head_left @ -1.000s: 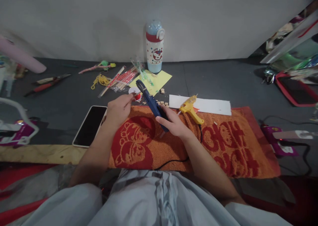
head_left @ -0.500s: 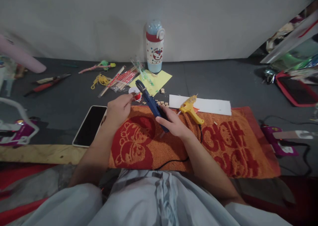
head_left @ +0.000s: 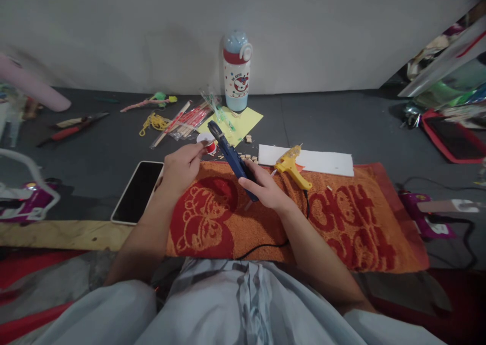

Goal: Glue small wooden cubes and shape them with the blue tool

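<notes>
My right hand [head_left: 261, 185] is wrapped around a dark blue hand cutter [head_left: 231, 155], its head pointing up and to the left. The cutter is above an orange and red towel [head_left: 266, 223]. Just left of its head, the fingers of my left hand [head_left: 184, 165] are pinched on what looks like a thin pale stick [head_left: 209, 143], mostly hidden by the fingers. Beneath the fingertips, a white-rimmed spool of red thread [head_left: 210, 147] is partly covered. Small cut wooden pieces [head_left: 248, 158] lie beside the cutter.
A yellow glue gun [head_left: 290, 165] rests across a white strip [head_left: 326, 162] and the towel, its black cord trailing. Behind are yellow paper [head_left: 248, 120], a water bottle [head_left: 237, 74] and packaged sticks [head_left: 192, 120]. A phone [head_left: 138, 192] lies by my left forearm.
Almost nothing differs. Both hands and the cutter hold the same place, with only a very slight shift.
</notes>
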The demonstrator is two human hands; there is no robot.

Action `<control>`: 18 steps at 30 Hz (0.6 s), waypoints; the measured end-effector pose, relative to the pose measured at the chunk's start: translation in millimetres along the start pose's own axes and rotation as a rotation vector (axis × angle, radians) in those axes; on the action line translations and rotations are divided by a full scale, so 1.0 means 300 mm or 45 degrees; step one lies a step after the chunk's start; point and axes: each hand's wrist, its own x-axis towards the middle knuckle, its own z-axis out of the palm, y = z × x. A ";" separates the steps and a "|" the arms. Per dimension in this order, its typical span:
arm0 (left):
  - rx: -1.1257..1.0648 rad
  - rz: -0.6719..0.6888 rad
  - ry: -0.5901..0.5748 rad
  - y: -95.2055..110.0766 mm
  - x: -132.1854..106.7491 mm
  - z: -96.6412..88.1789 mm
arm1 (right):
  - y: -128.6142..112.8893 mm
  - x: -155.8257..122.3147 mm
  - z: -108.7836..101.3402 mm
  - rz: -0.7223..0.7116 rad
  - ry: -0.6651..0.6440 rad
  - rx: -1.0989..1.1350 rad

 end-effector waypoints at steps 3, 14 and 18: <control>-0.012 -0.002 0.008 0.001 0.001 0.002 | 0.000 0.001 0.000 0.004 0.002 -0.009; -0.031 0.013 0.027 -0.005 0.000 0.008 | -0.005 0.002 -0.004 -0.009 -0.002 -0.033; -0.028 0.015 0.027 -0.004 0.002 0.006 | 0.002 0.002 -0.004 0.012 -0.005 -0.027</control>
